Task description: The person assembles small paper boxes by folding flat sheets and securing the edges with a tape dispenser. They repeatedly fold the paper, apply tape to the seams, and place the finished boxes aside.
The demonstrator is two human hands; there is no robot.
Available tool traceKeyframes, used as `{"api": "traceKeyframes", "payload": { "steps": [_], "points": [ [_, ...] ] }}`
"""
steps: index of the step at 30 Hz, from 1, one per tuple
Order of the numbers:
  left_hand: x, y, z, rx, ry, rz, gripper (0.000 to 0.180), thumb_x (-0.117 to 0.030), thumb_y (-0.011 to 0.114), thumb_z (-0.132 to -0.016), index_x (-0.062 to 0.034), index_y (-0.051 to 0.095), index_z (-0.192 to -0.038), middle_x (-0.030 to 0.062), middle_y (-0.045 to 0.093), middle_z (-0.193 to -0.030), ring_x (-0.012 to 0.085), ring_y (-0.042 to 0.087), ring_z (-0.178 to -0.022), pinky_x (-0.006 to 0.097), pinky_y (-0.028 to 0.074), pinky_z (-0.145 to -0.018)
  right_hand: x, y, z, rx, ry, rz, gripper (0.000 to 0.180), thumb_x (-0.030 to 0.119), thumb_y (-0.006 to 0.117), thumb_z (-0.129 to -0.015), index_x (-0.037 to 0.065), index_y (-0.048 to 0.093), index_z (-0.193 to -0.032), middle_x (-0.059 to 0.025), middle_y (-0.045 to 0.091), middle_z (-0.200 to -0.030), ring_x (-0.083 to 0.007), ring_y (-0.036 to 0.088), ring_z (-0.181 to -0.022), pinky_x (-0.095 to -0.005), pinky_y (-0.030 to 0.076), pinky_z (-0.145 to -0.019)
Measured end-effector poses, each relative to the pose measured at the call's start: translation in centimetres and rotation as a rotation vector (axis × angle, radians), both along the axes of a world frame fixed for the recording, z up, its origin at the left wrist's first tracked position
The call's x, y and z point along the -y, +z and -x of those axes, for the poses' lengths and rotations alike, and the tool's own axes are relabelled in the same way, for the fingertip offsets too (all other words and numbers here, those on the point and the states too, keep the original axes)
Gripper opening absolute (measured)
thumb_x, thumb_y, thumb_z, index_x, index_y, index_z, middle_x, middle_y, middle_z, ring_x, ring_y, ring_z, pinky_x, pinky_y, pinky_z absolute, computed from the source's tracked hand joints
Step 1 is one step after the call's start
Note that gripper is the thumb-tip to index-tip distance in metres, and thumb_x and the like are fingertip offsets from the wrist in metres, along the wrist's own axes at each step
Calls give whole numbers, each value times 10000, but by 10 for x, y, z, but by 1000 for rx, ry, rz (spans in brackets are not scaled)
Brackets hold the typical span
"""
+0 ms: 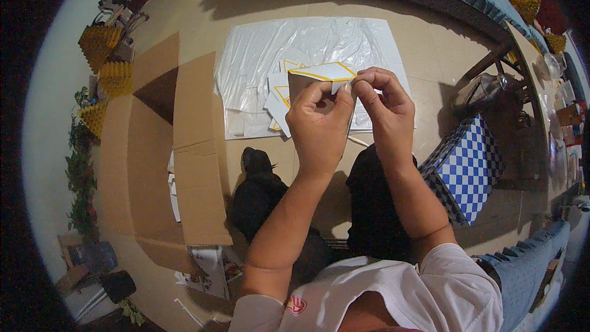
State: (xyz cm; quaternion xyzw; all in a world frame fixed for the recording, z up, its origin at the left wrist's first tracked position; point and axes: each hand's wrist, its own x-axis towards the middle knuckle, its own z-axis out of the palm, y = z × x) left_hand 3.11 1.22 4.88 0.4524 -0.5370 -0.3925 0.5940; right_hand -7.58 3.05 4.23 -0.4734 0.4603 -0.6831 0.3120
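One big cardboard box (184,166) lies opened flat on the floor to the left of my hands, and beside it, further left along the wall, I count about three yellow folded stacks (101,46). Ahead of both hands one clear plastic sheet (264,49) is spread out, and on it sits a loose pile of white cards with yellow edges (276,101); I can't count them exactly, several at least. My left hand (316,129) is closed, pinching the lower edge of one white-and-yellow card (322,72) held up above that pile. My right hand (384,110) is closed too, thumb and forefinger nipping the card's right corner, as if creasing or peeling it. I judge the work as early or midway: one card is in hand, the pile is still waiting, and I see no clearly finished ones near me. To the right of my right hand stands one blue-and-white checked bag (470,166)
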Motion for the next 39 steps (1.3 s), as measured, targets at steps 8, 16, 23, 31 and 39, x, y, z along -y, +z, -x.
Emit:
{"api": "traceKeyframes", "payload": {
  "steps": [8, 16, 23, 31, 39],
  "points": [
    [-3, 6, 1, -70, -36, -32, 188, -141, 681, -851, 38, 629, -822, 21, 588, -670, 66, 489, -620, 250, 425, -561, 3, -4, -5, -35, -69, 43, 115, 83, 676, -859, 40, 627, -954, -24, 574, -1002, -95, 555, -860, -232, 453, -734],
    [-7, 11, 3, -99, -35, -54, 186, -144, 684, -844, 36, 638, -837, 19, 597, -686, 68, 520, -644, 247, 441, -586, 2, -6, -8, -15, -64, 105, 146, 34, 666, -861, 45, 607, -994, -18, 553, -994, -77, 541, -828, -214, 450, -727],
    [-5, 1, 2, 46, 87, 114, 167, -109, 708, -775, 35, 639, -823, 99, 634, -740, 195, 603, -682, 325, 482, -643, 0, 7, -13, 126, 19, 87, 219, 48, 646, -879, 39, 581, -1088, -28, 569, -1021, -77, 538, -846, -211, 453, -728],
    [-8, 6, 1, 155, 61, 187, 165, -91, 705, -762, 29, 637, -853, 128, 641, -786, 261, 621, -746, 356, 497, -679, -1, 2, -4, 145, 118, -19, 223, 103, 572, -911, 8, 570, -1112, -85, 597, -1108, -161, 548, -1044, -300, 430, -937],
    [-6, -9, 3, 169, 38, 213, 222, -164, 677, -849, 30, 644, -953, 100, 663, -865, 158, 624, -801, 305, 497, -725, -1, 2, -10, 199, 116, 7, 206, 109, 550, -920, 5, 558, -1098, -91, 594, -1102, -168, 540, -1065, -309, 416, -955]
  ]
}}
